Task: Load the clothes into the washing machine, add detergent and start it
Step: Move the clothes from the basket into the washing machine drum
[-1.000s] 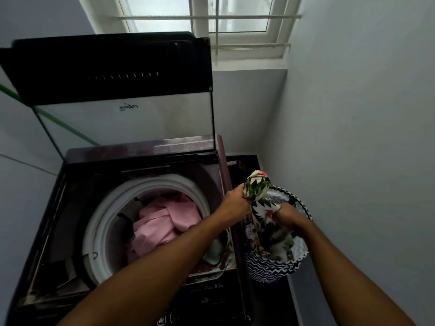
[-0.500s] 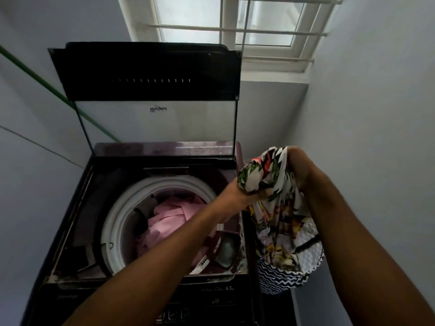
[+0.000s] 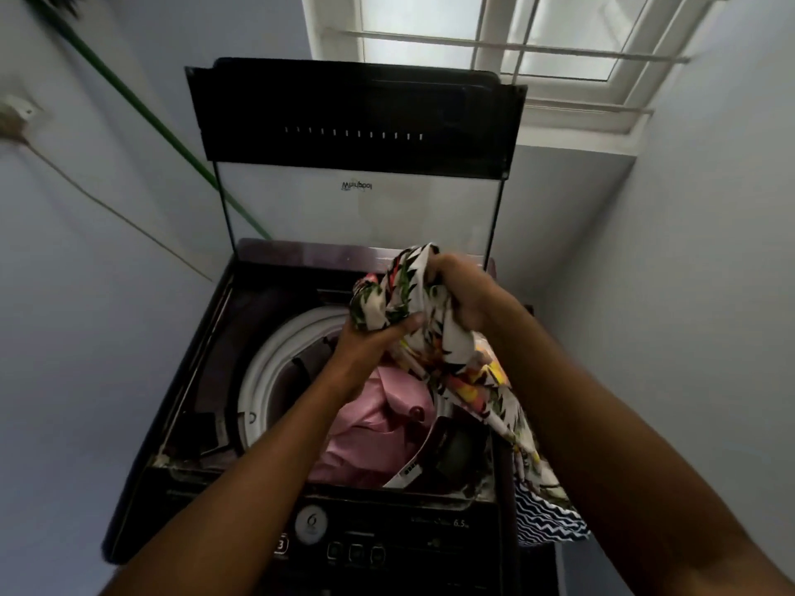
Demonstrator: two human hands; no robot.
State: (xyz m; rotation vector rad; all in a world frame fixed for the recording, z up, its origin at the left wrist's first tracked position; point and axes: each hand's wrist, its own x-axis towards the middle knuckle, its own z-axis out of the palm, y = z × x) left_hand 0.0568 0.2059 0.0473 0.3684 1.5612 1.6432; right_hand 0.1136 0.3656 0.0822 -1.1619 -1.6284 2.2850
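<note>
We hold a floral garment [image 3: 434, 337] bunched above the open drum [image 3: 275, 363] of the washing machine [image 3: 206, 423], its lid [image 3: 352, 118] raised upright. Our left hand [image 3: 370, 342] is closed on its lower fold, and our right hand [image 3: 464, 294] is clenched on its top. Its tail trails down to what seems a zigzag-patterned basket [image 3: 542, 522] on the right. Pink clothes [image 3: 370, 428] lie in the drum.

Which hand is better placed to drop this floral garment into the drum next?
Probably the left hand: it grips the floral garment directly above the drum, beside the pink clothes. The right hand holds it farther toward the basket side.
</note>
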